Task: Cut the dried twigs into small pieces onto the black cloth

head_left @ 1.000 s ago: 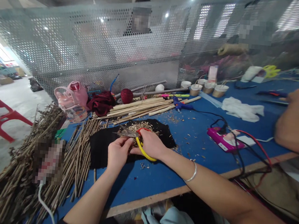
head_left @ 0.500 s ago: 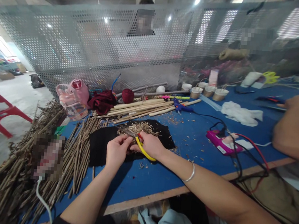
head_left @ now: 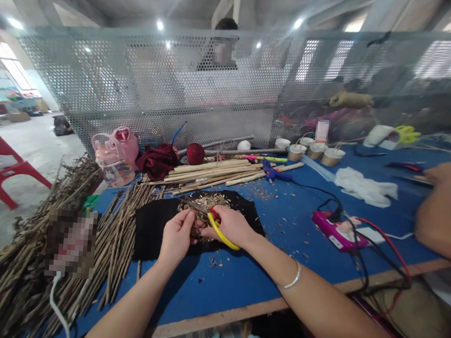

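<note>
My right hand [head_left: 230, 226] is wrapped round a pair of scissors [head_left: 223, 236] with yellow handles, their blades pointing left over a heap of small cut stem pieces [head_left: 217, 200]. Those pieces lie on a black cloth [head_left: 151, 231] spread over the blue table. Just left of the blades, my left hand [head_left: 178, 236] is closed in a pinch, thumb against fingers. What it pinches is too small and too hidden to make out. Bundled dry stems [head_left: 120, 239] lie beside the cloth on the left.
Behind the cloth lie pale peeled sticks [head_left: 213, 170], a blue glue gun [head_left: 274, 172] and a dark red yarn ball [head_left: 195, 154]. A pink water bottle [head_left: 118, 157] stands back left. A purple power strip [head_left: 336, 231] with cables lies right, near another person's arm [head_left: 444, 214].
The whole view has shifted slightly, with the scene sitting lower in the picture. Both hands stay close together over the heap, the right still holding the scissors.
</note>
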